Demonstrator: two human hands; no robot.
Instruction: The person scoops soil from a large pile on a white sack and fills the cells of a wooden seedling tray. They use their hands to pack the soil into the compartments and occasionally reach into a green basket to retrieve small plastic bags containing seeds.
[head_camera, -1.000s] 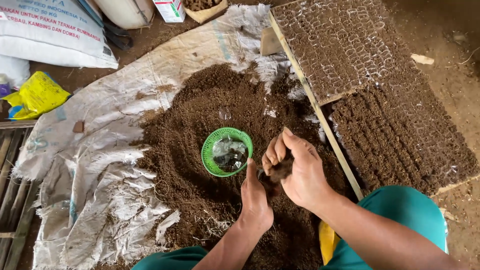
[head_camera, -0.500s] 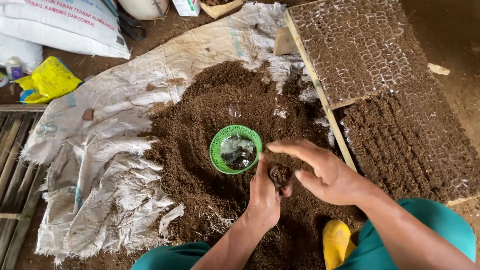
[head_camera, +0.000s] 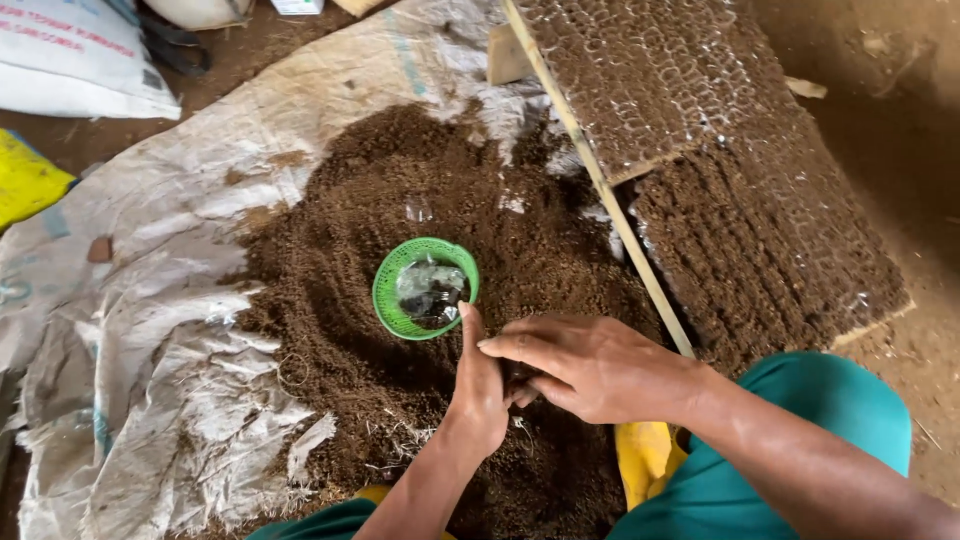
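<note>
1. Seen from above, a person sits at a heap of dark brown soil (head_camera: 400, 250) spread on a worn grey-white woven sheet (head_camera: 150, 380) on the floor.
2. A small round green basket (head_camera: 425, 288) sits in the middle of the soil, open side up; being round, it has no long axis. Crumpled clear plastic lies inside it.
3. The left hand (head_camera: 478, 385) stands on edge in the soil just below the basket, one finger pointing up toward its rim and almost touching it. Its fingers are curled; I cannot tell whether they hold anything.
4. The right hand (head_camera: 590, 365) lies flat, palm down, fingers stretched leftward and pressed against the left hand. Its fingers look loose; what is under them is hidden.
5. Half a second ago the right hand was raised with fingers spread above a small dark clump at the left hand; now it has come down over that spot and the clump is covered. The basket has not moved on the soil.
6. At upper right, two flat seedling trays (head_camera: 700, 130) of small soil-filled cells lie tilted, with a pale wooden strip (head_camera: 600, 190) along their left edge.
7. A white sack (head_camera: 70, 60) with printing lies at upper left; a yellow bag (head_camera: 25, 180) shows at the left edge.
</note>
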